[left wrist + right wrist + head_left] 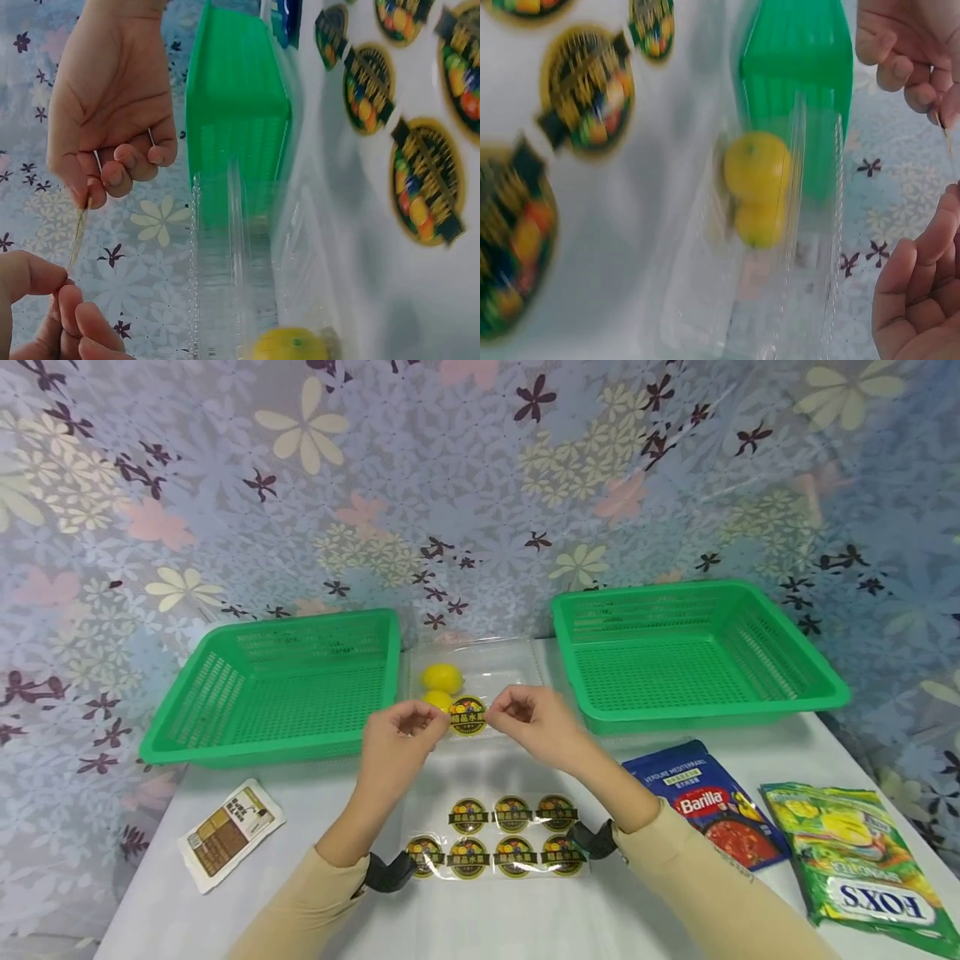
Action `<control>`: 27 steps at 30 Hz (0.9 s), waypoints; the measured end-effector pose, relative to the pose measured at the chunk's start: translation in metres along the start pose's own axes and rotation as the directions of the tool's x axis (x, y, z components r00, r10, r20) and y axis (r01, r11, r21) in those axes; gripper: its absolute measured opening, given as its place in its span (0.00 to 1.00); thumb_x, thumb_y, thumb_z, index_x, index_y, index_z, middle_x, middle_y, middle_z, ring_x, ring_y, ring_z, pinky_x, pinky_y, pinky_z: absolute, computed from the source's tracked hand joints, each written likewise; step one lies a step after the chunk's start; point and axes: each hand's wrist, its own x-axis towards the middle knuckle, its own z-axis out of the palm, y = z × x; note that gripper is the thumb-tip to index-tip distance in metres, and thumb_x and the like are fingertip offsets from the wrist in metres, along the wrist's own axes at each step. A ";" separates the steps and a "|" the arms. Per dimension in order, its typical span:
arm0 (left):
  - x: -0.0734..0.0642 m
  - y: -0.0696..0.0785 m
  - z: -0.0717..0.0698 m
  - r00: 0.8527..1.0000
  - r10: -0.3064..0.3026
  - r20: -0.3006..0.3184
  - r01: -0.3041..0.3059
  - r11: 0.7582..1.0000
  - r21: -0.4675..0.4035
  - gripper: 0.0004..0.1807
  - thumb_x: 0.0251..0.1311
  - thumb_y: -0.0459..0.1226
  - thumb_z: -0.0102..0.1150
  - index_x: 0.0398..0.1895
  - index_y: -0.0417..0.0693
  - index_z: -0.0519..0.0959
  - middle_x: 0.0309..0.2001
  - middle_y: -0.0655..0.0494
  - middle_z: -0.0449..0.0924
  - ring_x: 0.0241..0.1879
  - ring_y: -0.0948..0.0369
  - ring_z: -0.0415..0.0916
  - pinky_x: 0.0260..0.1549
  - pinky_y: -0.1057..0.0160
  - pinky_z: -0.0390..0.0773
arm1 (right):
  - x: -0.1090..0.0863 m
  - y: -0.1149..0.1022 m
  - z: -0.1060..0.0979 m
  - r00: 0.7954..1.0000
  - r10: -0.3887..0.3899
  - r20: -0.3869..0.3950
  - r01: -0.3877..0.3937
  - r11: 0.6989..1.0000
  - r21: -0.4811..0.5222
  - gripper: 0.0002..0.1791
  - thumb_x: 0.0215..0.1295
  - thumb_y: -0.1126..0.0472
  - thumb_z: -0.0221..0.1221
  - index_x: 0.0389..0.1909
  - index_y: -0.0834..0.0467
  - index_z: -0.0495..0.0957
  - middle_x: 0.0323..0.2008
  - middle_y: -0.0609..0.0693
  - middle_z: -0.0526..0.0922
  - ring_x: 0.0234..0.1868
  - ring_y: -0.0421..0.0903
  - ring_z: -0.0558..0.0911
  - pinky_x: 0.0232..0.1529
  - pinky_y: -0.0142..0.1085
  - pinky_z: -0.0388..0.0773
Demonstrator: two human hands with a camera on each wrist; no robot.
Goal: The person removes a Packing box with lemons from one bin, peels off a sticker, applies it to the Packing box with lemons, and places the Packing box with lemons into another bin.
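A round black and gold fruit sticker (468, 716) is stretched between both hands, above a clear plastic clamshell box. My left hand (397, 739) pinches its left edge between thumb and forefinger. At the other edge, my right hand (540, 727) pinches it the same way. The left wrist view catches the sticker (79, 232) edge-on between the fingertips. Inside the clear box (502, 672) two yellow lemons (442, 678) lie at the left; the front one is partly covered by the sticker. Nearer me, a sticker sheet (491, 839) with several matching labels lies flat.
Green baskets stand left (300, 693) and right (660, 677) of the clear box. On the white table (300, 814), a brown and white packet (232, 835) lies left; a blue Barilla pouch (705, 802) and a green Fox's bag (862, 860) lie right. Floral cloth (465, 485) hangs behind.
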 end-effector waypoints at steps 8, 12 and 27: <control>0.045 0.009 0.006 0.996 -0.069 0.049 0.062 0.991 0.122 0.07 0.62 0.37 0.69 0.33 0.42 0.89 0.28 0.49 0.88 0.22 0.61 0.81 0.22 0.68 0.75 | 0.036 0.001 -0.015 0.997 0.075 -0.034 -0.080 0.983 -0.165 0.10 0.74 0.56 0.66 0.36 0.58 0.87 0.31 0.55 0.90 0.29 0.46 0.85 0.31 0.34 0.78; 0.066 0.012 0.008 0.988 -0.127 0.084 0.109 0.977 0.185 0.08 0.65 0.38 0.66 0.34 0.42 0.90 0.32 0.43 0.90 0.23 0.57 0.84 0.20 0.66 0.75 | 0.056 0.005 -0.018 0.991 0.130 -0.023 -0.132 0.973 -0.189 0.12 0.75 0.54 0.65 0.36 0.59 0.87 0.28 0.53 0.90 0.28 0.50 0.87 0.27 0.33 0.77; 0.112 -0.002 0.023 0.945 -0.302 0.123 0.288 0.950 0.119 0.15 0.70 0.37 0.69 0.39 0.28 0.88 0.26 0.46 0.86 0.16 0.64 0.75 0.21 0.70 0.78 | 0.108 0.026 -0.021 0.957 0.289 0.041 -0.264 0.916 -0.302 0.13 0.74 0.54 0.64 0.34 0.58 0.87 0.27 0.51 0.87 0.28 0.43 0.81 0.33 0.33 0.78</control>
